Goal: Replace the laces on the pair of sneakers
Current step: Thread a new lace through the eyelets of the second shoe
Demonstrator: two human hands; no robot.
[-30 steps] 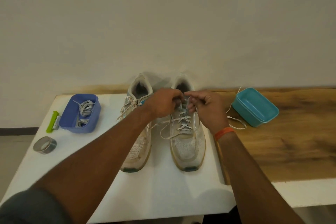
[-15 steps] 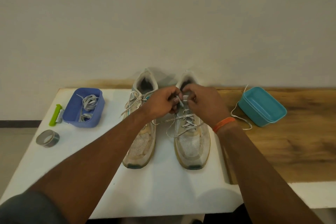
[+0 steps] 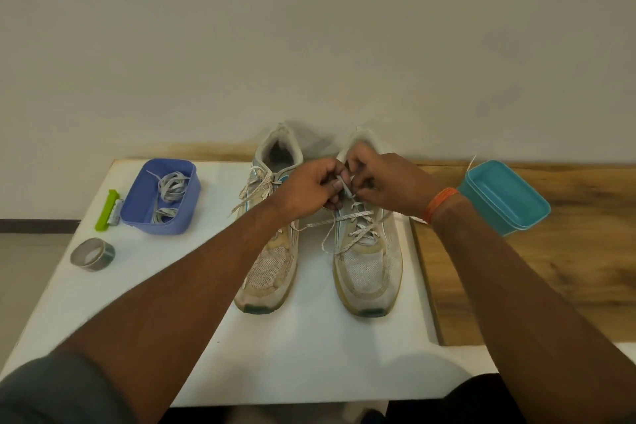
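Plain pale wall backs a white table [image 3: 309,354] where both hands meet at centre. The left hand [image 3: 306,189] and right hand [image 3: 382,182] each pinch the old lace [image 3: 347,217] over the right sneaker [image 3: 370,272], apparently unthreading its upper eyelets; next comes drawing the lace free row by row. Both sneakers lie heel at twelve o'clock, toe at six. The left sneaker [image 3: 268,279] sits at nine o'clock; further out, a blue tub [image 3: 192,196] holds grey laces [image 3: 170,184].
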